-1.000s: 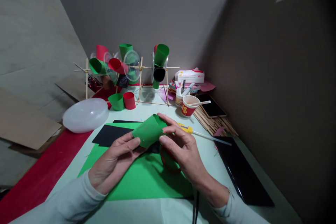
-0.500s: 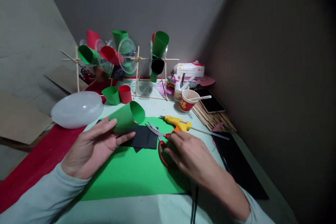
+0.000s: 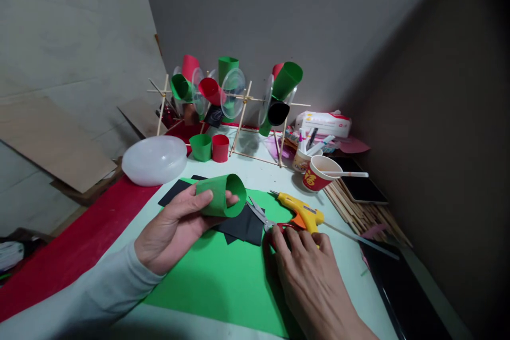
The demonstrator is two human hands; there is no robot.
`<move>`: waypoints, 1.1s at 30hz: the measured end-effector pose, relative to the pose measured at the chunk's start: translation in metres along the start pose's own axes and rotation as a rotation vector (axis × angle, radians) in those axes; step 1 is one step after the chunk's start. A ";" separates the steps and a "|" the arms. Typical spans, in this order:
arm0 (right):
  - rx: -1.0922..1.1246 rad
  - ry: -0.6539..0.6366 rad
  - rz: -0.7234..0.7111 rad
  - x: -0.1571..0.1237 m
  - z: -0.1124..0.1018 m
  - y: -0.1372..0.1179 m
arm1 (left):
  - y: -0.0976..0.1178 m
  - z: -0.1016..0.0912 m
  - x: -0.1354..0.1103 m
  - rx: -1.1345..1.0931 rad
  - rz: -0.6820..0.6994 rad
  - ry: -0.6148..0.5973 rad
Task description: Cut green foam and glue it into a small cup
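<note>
My left hand [image 3: 179, 223] is closed on a rolled green paper cup [image 3: 217, 196]. Its thumb presses the outside, while fingertips show through the open end, which faces right. My right hand [image 3: 311, 271] lies palm down with fingers apart over the red handles of the scissors [image 3: 261, 215], whose blades are spread. Under and beside those fingers is the grip of a yellow glue gun [image 3: 300, 210]; most of the contact is hidden by the hand. Black paper pieces [image 3: 243, 226] lie beneath the green cup, on a green sheet [image 3: 207, 281].
Behind stands a stick frame [image 3: 241, 122] bearing clear discs with red and green paper cups. A green cup [image 3: 200, 147], a red cup [image 3: 220, 149] and a whitish balloon-like object [image 3: 154, 160] are at left. Right are a paper cup [image 3: 316, 180], wooden sticks [image 3: 358, 207] and a black panel [image 3: 402, 287].
The view has swung left, so things appear farther right. My left hand has turned the green cup, and its fingers now show inside it. My right hand has slid slightly over the glue gun's grip.
</note>
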State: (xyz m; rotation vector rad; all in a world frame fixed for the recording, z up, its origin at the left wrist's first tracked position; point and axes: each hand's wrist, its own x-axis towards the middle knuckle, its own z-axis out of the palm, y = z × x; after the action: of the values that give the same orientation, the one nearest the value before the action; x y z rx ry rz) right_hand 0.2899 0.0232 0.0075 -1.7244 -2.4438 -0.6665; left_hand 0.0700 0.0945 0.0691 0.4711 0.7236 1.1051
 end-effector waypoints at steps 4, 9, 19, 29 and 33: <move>0.065 0.073 -0.045 0.000 0.002 0.001 | 0.000 -0.002 0.000 0.046 0.060 -0.048; 0.527 0.202 0.077 -0.002 -0.014 0.009 | -0.001 -0.001 -0.001 0.072 0.101 -0.040; 1.463 0.053 0.459 -0.001 -0.039 0.008 | -0.014 -0.004 -0.002 -0.131 0.006 0.000; 1.063 0.050 0.235 0.000 -0.041 -0.002 | -0.019 -0.004 -0.011 -0.007 -0.076 -0.179; 0.975 0.094 0.186 -0.003 -0.036 -0.008 | -0.022 -0.004 -0.012 0.034 -0.097 -0.201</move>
State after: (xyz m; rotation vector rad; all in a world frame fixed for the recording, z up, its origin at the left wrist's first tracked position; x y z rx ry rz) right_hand 0.2773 0.0048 0.0369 -1.3898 -1.9403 0.4137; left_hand 0.0777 0.0747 0.0552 0.5619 0.5830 0.9405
